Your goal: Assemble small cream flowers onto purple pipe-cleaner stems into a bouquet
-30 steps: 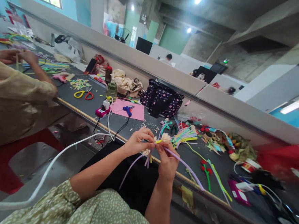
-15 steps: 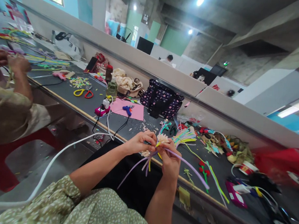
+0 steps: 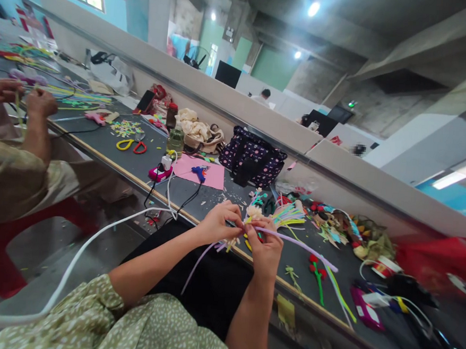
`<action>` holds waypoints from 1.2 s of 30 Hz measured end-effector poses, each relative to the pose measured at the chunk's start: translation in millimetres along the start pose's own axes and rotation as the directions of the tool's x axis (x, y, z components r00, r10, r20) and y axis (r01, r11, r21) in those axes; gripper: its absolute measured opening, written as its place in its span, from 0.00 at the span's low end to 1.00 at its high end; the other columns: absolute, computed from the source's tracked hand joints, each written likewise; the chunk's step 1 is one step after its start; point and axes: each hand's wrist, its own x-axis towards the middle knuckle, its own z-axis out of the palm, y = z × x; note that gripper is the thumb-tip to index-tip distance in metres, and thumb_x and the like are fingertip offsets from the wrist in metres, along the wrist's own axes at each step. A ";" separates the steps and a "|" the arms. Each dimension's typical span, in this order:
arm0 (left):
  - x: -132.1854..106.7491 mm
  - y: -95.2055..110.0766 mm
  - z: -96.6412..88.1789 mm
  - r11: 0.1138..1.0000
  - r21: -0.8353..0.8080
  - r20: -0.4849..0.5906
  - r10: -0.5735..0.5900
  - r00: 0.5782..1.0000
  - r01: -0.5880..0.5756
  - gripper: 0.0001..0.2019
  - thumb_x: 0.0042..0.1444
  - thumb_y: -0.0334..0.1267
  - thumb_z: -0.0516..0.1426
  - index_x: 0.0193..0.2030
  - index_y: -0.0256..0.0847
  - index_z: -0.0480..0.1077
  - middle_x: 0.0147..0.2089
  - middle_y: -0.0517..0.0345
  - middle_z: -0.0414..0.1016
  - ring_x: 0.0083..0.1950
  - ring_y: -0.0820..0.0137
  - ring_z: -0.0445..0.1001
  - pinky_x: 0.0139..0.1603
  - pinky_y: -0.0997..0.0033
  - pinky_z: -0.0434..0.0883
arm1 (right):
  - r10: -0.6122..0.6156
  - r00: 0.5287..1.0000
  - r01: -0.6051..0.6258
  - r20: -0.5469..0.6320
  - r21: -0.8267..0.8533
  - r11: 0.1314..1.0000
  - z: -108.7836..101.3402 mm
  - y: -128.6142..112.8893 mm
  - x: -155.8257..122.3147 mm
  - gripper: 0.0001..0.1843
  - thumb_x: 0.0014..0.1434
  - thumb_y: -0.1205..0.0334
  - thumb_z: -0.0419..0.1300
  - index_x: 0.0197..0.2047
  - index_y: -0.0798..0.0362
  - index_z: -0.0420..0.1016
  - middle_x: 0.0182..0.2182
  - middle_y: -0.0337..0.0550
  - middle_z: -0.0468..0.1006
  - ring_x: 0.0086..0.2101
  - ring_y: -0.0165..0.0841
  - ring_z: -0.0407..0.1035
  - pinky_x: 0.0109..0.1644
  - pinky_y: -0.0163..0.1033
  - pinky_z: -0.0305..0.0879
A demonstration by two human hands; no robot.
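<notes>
Over the desk's front edge, my left hand (image 3: 222, 224) and my right hand (image 3: 267, 246) meet with fingertips pinched together. Between them is a pipe-cleaner flower (image 3: 254, 212) with a cream, fluffy head and a bit of yellow at its base. A long purple pipe cleaner (image 3: 303, 244) runs out from under my right thumb towards the right. Another purple one (image 3: 197, 265) curves down below my left hand, beside shorter purple and cream ends. My fingers hide the spot where the stems join. Just behind lies a bundle of coloured pipe cleaners (image 3: 288, 215).
A blue glue gun (image 3: 198, 173) lies on a pink sheet (image 3: 217, 177). Scissors (image 3: 140, 147) and a dotted bag (image 3: 254, 156) stand further back. Red pipe-cleaner flowers (image 3: 317, 271) lie right. A white cable (image 3: 88, 244) crosses on the left, where a co-worker's hands (image 3: 40, 101) work.
The purple stem at my right hand has swung slightly right and up. The stem ends hanging under my hands have turned and now look shorter. Both hands keep their pinch.
</notes>
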 end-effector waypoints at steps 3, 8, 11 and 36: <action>0.9 1.4 -3.5 0.998 0.025 0.037 0.049 0.998 -0.050 0.07 0.51 0.40 0.61 0.26 0.40 0.76 0.32 0.55 0.74 0.38 0.68 0.67 0.45 0.65 0.63 | -0.006 1.000 0.006 0.017 0.014 1.000 -1.0 -0.7 1.0 0.05 0.54 0.61 0.61 0.29 0.53 0.73 0.32 0.41 0.72 0.37 0.34 0.68 0.45 0.43 0.63; 2.6 -4.7 -8.6 0.992 -0.118 0.045 -0.039 0.998 0.044 0.10 0.50 0.43 0.62 0.26 0.39 0.75 0.31 0.56 0.73 0.38 0.69 0.68 0.43 0.67 0.64 | 0.064 0.998 -0.061 -0.020 0.099 0.993 3.5 7.6 -0.3 0.06 0.53 0.60 0.63 0.29 0.54 0.74 0.32 0.42 0.73 0.38 0.34 0.68 0.45 0.42 0.64; 2.5 -7.4 -12.3 0.908 -0.351 0.071 -0.221 0.973 0.231 0.16 0.52 0.50 0.60 0.31 0.36 0.75 0.31 0.55 0.73 0.34 0.71 0.69 0.38 0.70 0.64 | 0.125 0.989 -0.116 -0.074 0.115 0.987 8.0 12.8 -2.5 0.09 0.53 0.57 0.63 0.29 0.55 0.74 0.32 0.42 0.73 0.36 0.34 0.68 0.42 0.41 0.64; -7.9 1.5 -4.4 0.896 -0.403 -0.010 -0.206 0.978 0.185 0.11 0.49 0.43 0.62 0.29 0.36 0.76 0.30 0.56 0.71 0.34 0.71 0.68 0.37 0.71 0.65 | 0.252 0.965 -0.203 -0.076 0.394 0.896 23.1 -0.5 -18.8 0.07 0.53 0.59 0.63 0.31 0.55 0.74 0.32 0.41 0.72 0.35 0.33 0.67 0.41 0.39 0.63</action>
